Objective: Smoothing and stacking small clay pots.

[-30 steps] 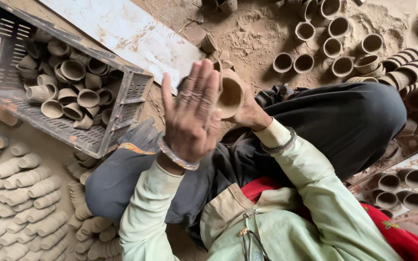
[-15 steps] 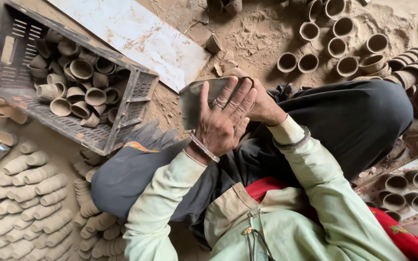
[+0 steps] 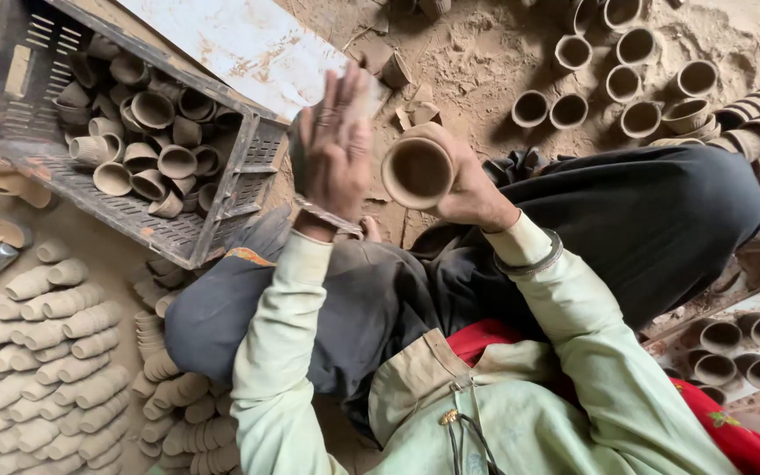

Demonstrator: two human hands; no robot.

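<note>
Dusty ground around the seated person holds a crate (image 3: pixel 37 132) of clay cups, while the right hand (image 3: pixel 464 180) grips one cup (image 3: pixel 417 171), its mouth facing the flat, empty left hand (image 3: pixel 334 145) just beside it.

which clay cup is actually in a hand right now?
The clay cup gripped in the right hand, mouth facing the camera. All others sit in the crate or on the ground.

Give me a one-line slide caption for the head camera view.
Seated person's right hand holds a small clay cup, left hand raised open beside it, near a crate of cups.
</note>
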